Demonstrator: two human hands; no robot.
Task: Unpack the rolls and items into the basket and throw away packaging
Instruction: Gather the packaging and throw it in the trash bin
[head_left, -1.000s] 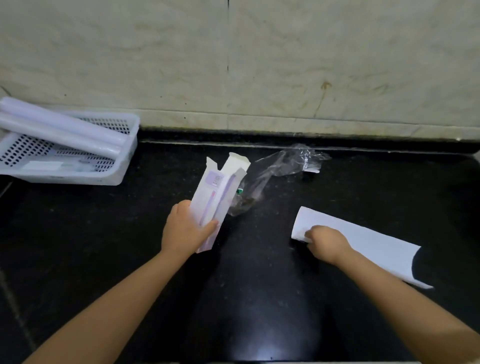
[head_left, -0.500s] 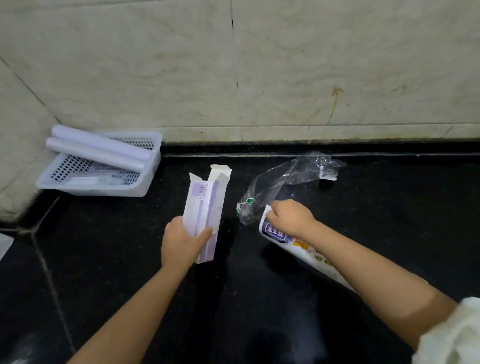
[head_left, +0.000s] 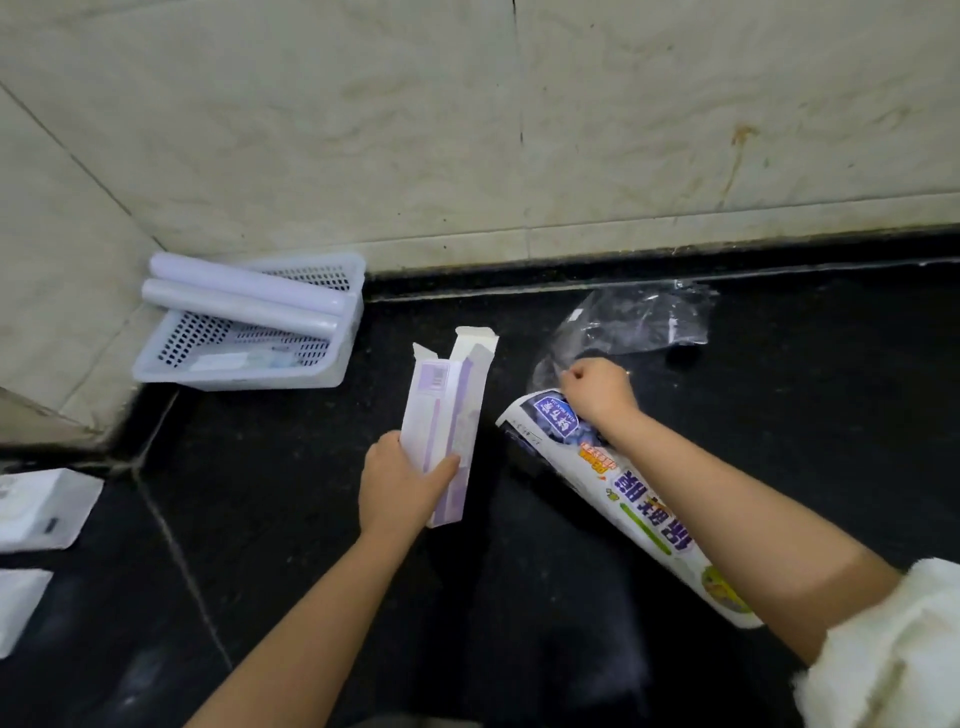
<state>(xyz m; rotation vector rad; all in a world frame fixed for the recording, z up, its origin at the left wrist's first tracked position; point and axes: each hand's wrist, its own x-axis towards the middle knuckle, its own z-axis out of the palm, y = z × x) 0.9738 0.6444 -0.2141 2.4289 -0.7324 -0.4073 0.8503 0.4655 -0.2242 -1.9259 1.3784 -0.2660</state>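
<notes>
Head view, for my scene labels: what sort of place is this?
Probably a home kitchen counter corner: a glossy black stone countertop, pale marble-look wall tiles, and a white perforated basket holding wrap rolls.

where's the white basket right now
In the head view the white basket sits far left on the black counter, in the wall corner, holding two rolls, left of the purple box.

Two rolls (head_left: 244, 301), one basket (head_left: 249, 376)
</notes>
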